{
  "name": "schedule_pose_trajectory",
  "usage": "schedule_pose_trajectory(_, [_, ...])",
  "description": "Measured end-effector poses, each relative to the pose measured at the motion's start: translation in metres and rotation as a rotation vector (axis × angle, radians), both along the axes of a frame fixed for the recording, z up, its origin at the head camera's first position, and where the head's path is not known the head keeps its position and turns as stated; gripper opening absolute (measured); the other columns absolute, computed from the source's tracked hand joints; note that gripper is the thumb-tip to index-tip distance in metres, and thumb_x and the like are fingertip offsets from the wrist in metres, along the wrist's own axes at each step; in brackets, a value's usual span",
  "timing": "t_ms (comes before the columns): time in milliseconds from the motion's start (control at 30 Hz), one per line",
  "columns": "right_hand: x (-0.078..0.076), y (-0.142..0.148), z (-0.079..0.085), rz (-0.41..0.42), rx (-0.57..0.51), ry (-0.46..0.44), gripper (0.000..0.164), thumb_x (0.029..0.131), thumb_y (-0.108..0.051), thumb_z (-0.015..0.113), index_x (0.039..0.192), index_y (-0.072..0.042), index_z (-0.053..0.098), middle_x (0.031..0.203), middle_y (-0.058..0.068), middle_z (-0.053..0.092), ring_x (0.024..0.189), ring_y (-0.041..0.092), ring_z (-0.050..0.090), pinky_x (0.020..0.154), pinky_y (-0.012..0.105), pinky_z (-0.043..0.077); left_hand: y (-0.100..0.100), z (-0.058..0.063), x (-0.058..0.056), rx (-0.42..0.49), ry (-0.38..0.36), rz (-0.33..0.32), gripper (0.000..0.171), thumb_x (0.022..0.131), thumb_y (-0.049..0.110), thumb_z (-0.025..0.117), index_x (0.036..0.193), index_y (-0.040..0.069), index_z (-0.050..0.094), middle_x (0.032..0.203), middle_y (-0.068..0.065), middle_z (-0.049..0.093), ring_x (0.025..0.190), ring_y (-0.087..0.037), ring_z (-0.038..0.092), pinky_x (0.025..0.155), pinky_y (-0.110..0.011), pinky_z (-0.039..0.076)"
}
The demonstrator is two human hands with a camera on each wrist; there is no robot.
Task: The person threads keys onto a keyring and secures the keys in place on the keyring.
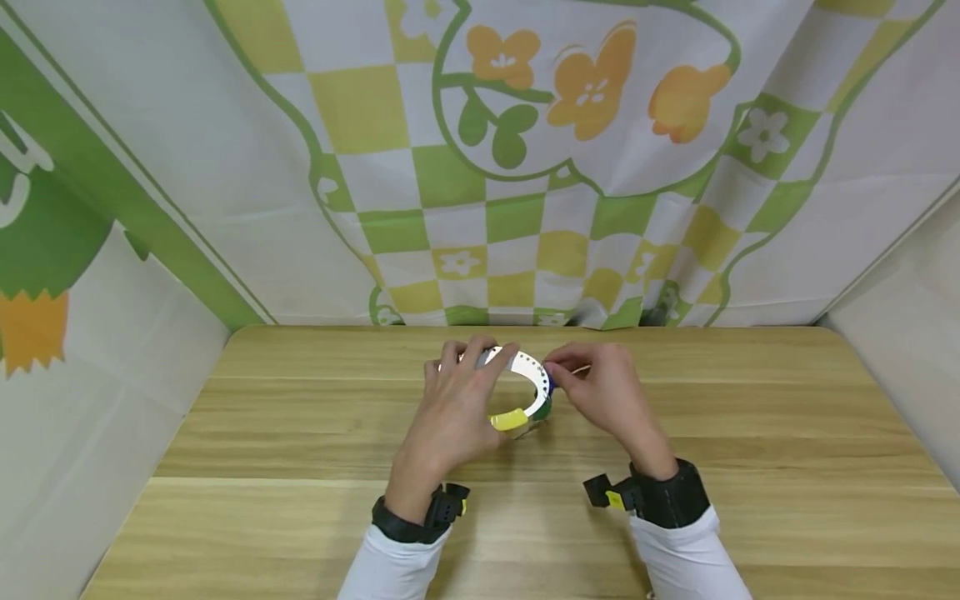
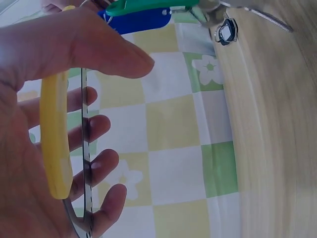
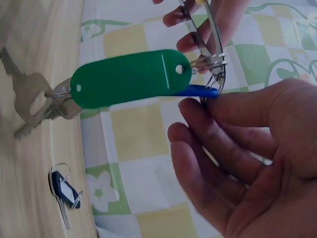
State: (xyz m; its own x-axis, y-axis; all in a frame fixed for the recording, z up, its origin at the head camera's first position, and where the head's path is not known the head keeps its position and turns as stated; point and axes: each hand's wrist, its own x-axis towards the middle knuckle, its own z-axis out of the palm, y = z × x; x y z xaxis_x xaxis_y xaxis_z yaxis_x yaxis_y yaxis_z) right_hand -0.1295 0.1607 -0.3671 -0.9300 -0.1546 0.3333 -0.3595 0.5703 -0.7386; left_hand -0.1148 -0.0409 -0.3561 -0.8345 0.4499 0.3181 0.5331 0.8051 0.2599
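My left hand (image 1: pixel 453 408) grips a large flat white key ring (image 1: pixel 534 372), dotted with holes, with a yellow sleeve (image 1: pixel 508 420) on its near side. In the left wrist view the fingers curl behind the ring and the thumb crosses the yellow sleeve (image 2: pixel 55 139). At the ring's right side, my right hand (image 1: pixel 607 392) pinches a blue key tag (image 3: pixel 199 91) by its end, beside several small wire loops. A green key tag (image 3: pixel 130 79) hangs from the ring in front of the blue one, with metal keys (image 3: pixel 32 96) dangling from its far end.
A black key tag (image 3: pixel 65 191) with a white label and a key lies on the wooden table (image 1: pixel 300 517). A checked green, yellow and white curtain (image 1: pixel 517 242) hangs along the table's back edge. White curtain panels stand at both sides.
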Motion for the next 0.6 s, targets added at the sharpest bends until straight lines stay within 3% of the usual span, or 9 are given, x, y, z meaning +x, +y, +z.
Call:
schedule_pose_trajectory(133, [0.0003,-0.0016,0.0008,-0.025,-0.061,-0.078,0.005,0.081,-0.016,0.066,0.083,-0.013,0.07,0.072,-0.005,0.065,0.066,0.014,0.063,0.056,0.029,0.047,0.0,0.0008,0.0003,-0.003,-0.007,0.017,0.096,0.051,0.037,0.084,0.137,0.025,0.043,0.131,-0.003,0.041,0.114,-0.03,0.037,0.084,-0.05,0.032])
schedule_pose_trajectory(333, [0.0012,-0.0039,0.0017,-0.045,-0.088,-0.107,0.005,0.081,-0.016,0.066,0.082,-0.012,0.07,0.071,-0.005,0.065,0.066,0.014,0.063,0.056,0.03,0.047,-0.0005,0.0008,0.0002,-0.006,0.003,0.023,0.095,0.052,0.042,0.083,0.136,0.025,0.044,0.131,-0.003,0.041,0.114,-0.03,0.037,0.083,-0.051,0.032])
schedule_pose_trajectory(467, [0.0012,-0.0039,0.0018,-0.032,-0.061,-0.058,0.004,0.081,-0.014,0.066,0.081,-0.011,0.07,0.073,-0.004,0.065,0.066,0.015,0.063,0.059,0.027,0.048,-0.0012,0.001,0.0004,-0.013,0.011,0.004,0.093,0.052,0.038,0.083,0.135,0.024,0.045,0.129,-0.002,0.041,0.112,-0.029,0.037,0.082,-0.05,0.033])
schedule_pose_trajectory(600, [0.0016,-0.0009,0.0022,-0.008,0.037,0.054,0.004,0.081,-0.012,0.066,0.082,-0.012,0.07,0.075,-0.006,0.065,0.066,0.01,0.06,0.06,0.025,0.047,-0.0003,0.0016,0.0006,-0.029,-0.007,-0.007,0.092,0.05,0.03,0.082,0.135,0.023,0.046,0.128,-0.002,0.041,0.111,-0.028,0.037,0.082,-0.05,0.033])
